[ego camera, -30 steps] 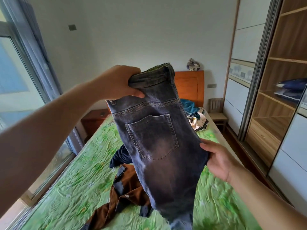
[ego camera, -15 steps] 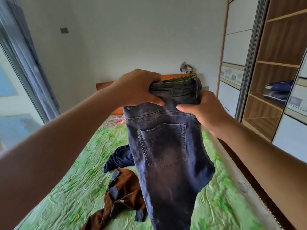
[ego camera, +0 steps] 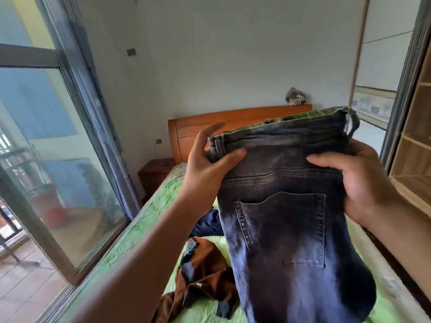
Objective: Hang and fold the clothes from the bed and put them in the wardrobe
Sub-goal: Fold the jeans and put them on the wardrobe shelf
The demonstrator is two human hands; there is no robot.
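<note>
A big window (ego camera: 46,148) fills the left side, with a blue curtain (ego camera: 102,113) at its edge. The bed (ego camera: 163,194) lies next to the window and has a green sheet on it. The wardrobe (ego camera: 417,148) stands on the right, past the bed, and its wooden shelves show. The jeans (ego camera: 291,241) are up in the air over the bed, in front of the person, and both hands hold them. They hang down with the top edge up and a back pocket (ego camera: 282,229) facing the camera. The low part of the jeans goes out of the picture at the bottom. The wooden headboard (ego camera: 233,122) is at the far end of the bed, by the wall. A brown piece of clothing (ego camera: 200,276) lies crumpled on the sheet, just left of the jeans. A dark blue piece (ego camera: 207,223) lies on the sheet behind it and is partly hidden by the jeans. A small wooden table (ego camera: 156,173) stands by the headboard, near the curtain. The left hand (ego camera: 207,164) pinches the left top corner of the jeans, with the thumb on the front and the fingers behind. The right hand (ego camera: 359,183) grips the right side near the top, with its fingers curled over the front. A small striped thing (ego camera: 295,97) sits on top of the headboard, and it is too blurry to tell what it is.
</note>
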